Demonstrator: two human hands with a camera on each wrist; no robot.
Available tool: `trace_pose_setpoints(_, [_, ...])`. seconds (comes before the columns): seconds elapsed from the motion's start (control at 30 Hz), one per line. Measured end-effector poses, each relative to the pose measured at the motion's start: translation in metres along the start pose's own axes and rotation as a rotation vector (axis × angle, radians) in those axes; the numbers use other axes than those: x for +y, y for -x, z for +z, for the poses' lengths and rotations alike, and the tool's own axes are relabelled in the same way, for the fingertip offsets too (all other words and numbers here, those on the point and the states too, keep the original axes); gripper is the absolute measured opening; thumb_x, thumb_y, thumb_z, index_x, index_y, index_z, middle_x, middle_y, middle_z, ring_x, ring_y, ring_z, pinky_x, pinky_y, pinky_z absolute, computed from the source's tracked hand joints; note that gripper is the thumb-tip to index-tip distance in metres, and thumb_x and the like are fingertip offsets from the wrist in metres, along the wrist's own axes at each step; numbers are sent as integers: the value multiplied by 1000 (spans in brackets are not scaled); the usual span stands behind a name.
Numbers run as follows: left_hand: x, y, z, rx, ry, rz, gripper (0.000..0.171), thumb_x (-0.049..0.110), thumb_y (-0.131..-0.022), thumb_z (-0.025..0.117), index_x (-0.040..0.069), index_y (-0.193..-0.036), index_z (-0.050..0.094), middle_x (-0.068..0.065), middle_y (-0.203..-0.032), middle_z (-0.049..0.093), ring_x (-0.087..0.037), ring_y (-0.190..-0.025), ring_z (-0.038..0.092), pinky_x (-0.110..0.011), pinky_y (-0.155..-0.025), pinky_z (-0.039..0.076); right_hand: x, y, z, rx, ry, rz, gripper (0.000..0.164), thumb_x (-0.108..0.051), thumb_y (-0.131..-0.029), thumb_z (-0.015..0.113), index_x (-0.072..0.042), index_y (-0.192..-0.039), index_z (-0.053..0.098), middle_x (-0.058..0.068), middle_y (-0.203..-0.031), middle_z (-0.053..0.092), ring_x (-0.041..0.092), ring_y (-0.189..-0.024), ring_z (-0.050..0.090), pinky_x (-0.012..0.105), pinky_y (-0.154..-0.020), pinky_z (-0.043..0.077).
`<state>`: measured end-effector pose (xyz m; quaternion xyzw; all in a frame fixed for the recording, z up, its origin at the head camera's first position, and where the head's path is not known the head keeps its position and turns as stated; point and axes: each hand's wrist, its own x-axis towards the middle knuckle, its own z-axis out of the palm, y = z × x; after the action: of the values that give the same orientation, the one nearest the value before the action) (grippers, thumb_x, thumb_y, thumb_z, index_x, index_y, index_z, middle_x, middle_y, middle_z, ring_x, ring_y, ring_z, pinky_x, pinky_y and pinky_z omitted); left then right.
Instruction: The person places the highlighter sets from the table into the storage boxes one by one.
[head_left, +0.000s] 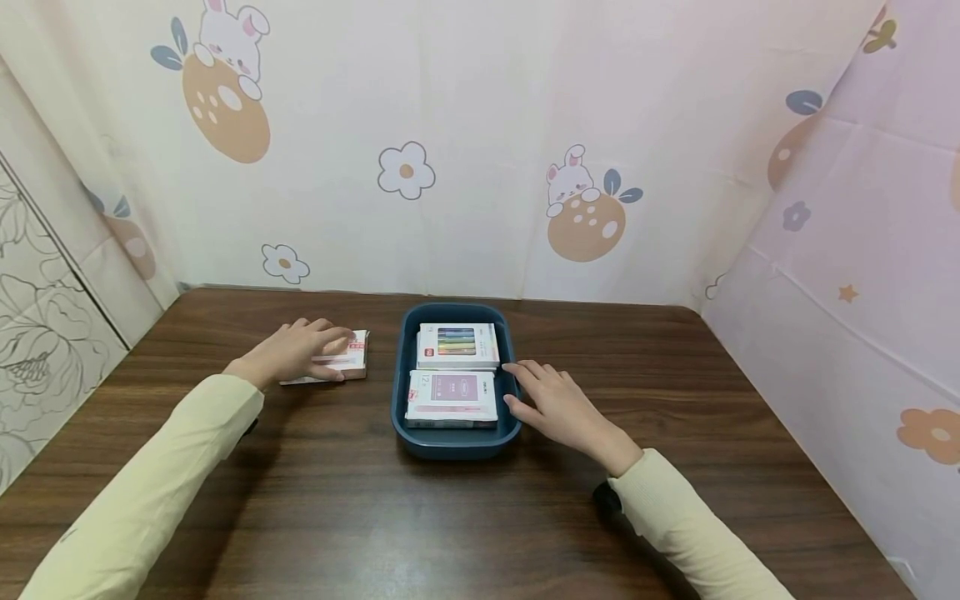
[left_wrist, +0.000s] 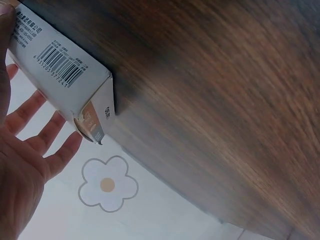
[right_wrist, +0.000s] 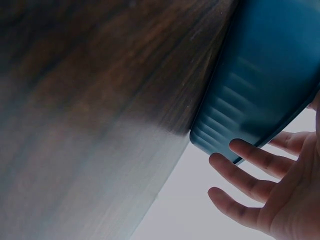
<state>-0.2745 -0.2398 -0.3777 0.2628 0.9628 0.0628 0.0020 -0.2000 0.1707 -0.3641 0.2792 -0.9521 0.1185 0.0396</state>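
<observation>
On the left of the table, a small white cardboard box (head_left: 354,354) has peach and red print on top and a barcode on its side. My left hand (head_left: 296,348) spans it from above, with the thumb at the near side and the fingers across the top toward the far edge. A dark blue plastic bin (head_left: 453,450) stands mid-table. Inside lie a white box of coloured pens (head_left: 457,343) with a clear window and a white pen box with a purple label (head_left: 452,396). My right hand (head_left: 558,404) rests its loosely spread fingertips at the bin's right rim.
The brown wooden table (head_left: 420,525) runs back to a white curtain (head_left: 480,225) printed with rabbits and flowers. More of this cloth hangs along the right side. A panel with line-drawn flowers (head_left: 30,333) stands at the left.
</observation>
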Motion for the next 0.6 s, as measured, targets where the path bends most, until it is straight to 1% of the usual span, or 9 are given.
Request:
trace_pose_setpoints(0.2, [0,2,-4,14,-14,1,74,54,-74,66,16,-134,45,-15,-125,51,-40,-107,48,-62,-85,37,0,-1,1,6,4,-2,51,-41,-92,47,-14,-135,42,10,-133,48,27,-118,48,51,-95,38])
trace_pose_setpoints(0.27, [1,3,-7,27,-24,5,74,54,-74,66,16,-134,45,-14,-123,51,-38,-105,48,-60,-83,38,0,-1,1,10,4,-2,51,-41,-91,48,-13,-135,43,9,-133,48,27,-118,48,51,-95,38])
trace_pose_setpoints(0.47, [8,4,-18,59,-48,17,74,54,-72,68,17,-133,46,-12,-122,52,-36,-102,48,-56,-81,40,0,-1,0,13,5,-5,51,-40,-91,48,-13,-134,43,9,-132,48,27,-117,48,50,-94,39])
trace_pose_setpoints(0.6, [12,4,-26,88,-50,41,73,54,-73,68,15,-131,48,-12,-120,52,-35,-100,48,-54,-80,41,0,-1,0,8,4,1,51,-40,-91,47,-14,-135,43,9,-133,48,27,-117,48,50,-94,39])
